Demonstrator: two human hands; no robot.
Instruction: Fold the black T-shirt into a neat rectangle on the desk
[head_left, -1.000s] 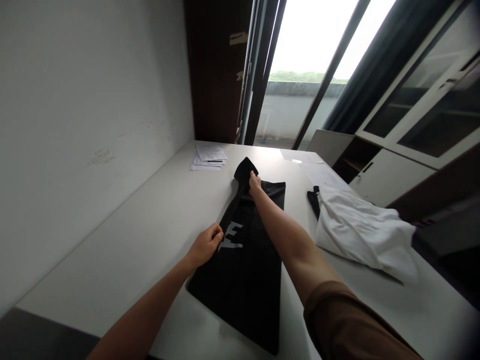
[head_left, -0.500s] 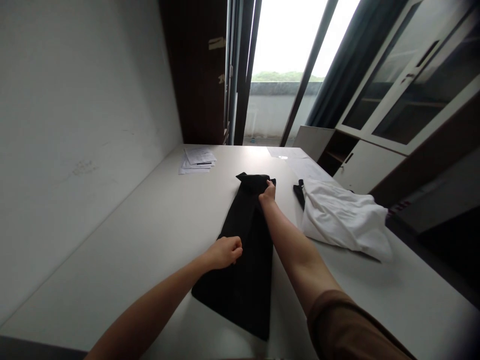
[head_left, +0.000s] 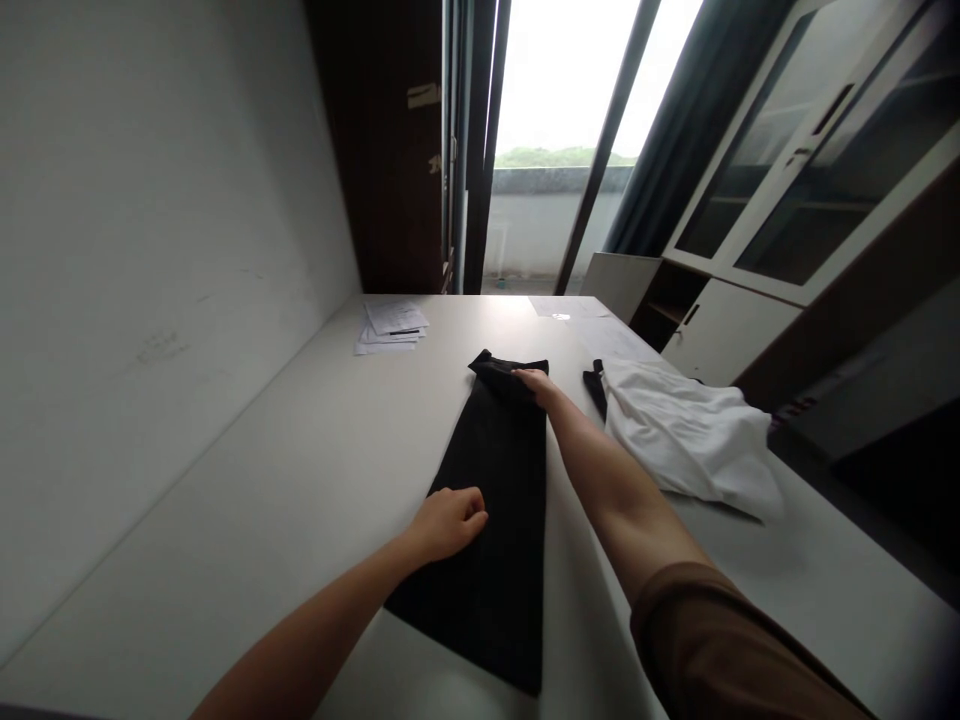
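A black garment point(head_left: 495, 500) lies folded into a long narrow strip on the white table point(head_left: 285, 480). My left hand point(head_left: 450, 520) rests on the strip's left edge near its middle, fingers curled loosely against the cloth. My right hand point(head_left: 534, 383) reaches out to the far end, fingers stretched flat on the folded-over sleeve there.
A crumpled white garment point(head_left: 690, 435) lies to the right, with a dark piece under its left edge. A stack of papers point(head_left: 391, 325) sits at the far left by the wall. Single sheets point(head_left: 559, 307) lie at the back. Cabinets stand to the right, a window behind.
The sleeve at the far end was folded over onto the strip, hiding the printed letters. My right hand went from gripping it to lying flat. My left hand moved onto the cloth's edge.
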